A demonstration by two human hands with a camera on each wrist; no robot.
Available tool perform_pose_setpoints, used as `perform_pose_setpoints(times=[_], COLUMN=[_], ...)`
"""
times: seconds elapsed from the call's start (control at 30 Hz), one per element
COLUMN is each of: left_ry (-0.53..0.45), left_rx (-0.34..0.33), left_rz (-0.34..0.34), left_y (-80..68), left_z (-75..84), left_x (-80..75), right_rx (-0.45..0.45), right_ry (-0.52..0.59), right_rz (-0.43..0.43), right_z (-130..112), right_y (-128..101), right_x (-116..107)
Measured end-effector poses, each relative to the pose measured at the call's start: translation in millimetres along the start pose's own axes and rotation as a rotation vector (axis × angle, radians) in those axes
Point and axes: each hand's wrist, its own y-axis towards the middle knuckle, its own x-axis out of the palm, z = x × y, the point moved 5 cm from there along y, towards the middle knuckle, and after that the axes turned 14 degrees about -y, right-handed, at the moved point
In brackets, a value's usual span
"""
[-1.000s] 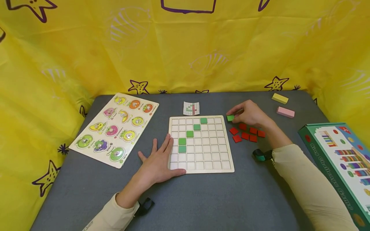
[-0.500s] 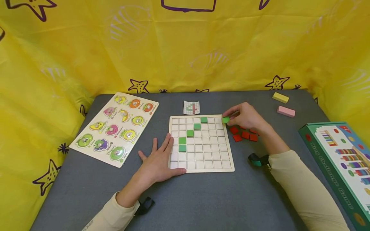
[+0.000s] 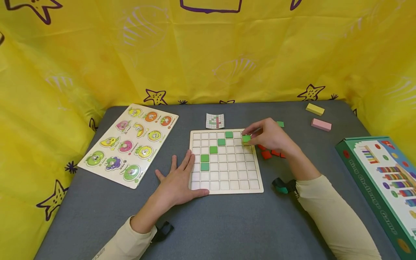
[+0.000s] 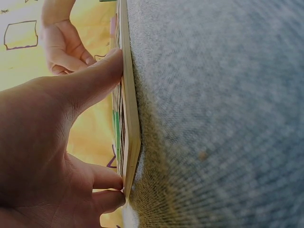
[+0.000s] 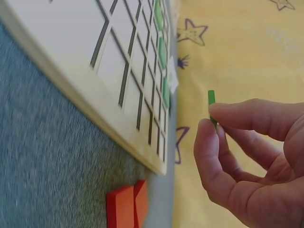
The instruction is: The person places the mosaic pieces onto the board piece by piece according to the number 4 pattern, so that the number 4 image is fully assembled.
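A pale wooden grid board point(image 3: 224, 186) lies on the table, with several green square tiles point(image 3: 213, 150) set in its cells in a stepped diagonal. My left hand point(image 3: 177, 184) rests at the board's lower left corner, fingers spread along the left side and thumb on the front edge. In the left wrist view its thumb point(image 4: 102, 71) lies against the board's edge. Over the board's upper right corner, my right hand point(image 3: 269, 135) pinches a green tile point(image 3: 246, 138) between thumb and fingers. The right wrist view shows that tile point(image 5: 212, 102) on edge, apart from the board.
Several red tiles point(image 3: 266, 155) lie right of the board, partly hidden by my right hand; a loose green tile point(image 3: 280, 124) is behind it. A small pattern card point(image 3: 215, 121) sits above the board. Around stand a fruit puzzle point(image 3: 130, 144), yellow block point(image 3: 315, 109), pink block point(image 3: 321, 124) and game box point(image 3: 370, 187).
My right hand has carried the green tile leftward from beside the board to over its upper right corner. A loose green tile has come into sight behind that hand. The left hand stays put.
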Motion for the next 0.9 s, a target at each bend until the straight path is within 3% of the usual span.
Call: perform_pose_setpoints(times=[0.9], left_ry=[0.008], left_rx=[-0.013], left_rz=[-0.01], left_y=[1.0], left_z=[-0.7], left_x=[0.0], right_rx=[-0.115], right_ry=[0.055], right_rz=[-0.047], right_z=[-49], right_y=[-9], right_x=[41])
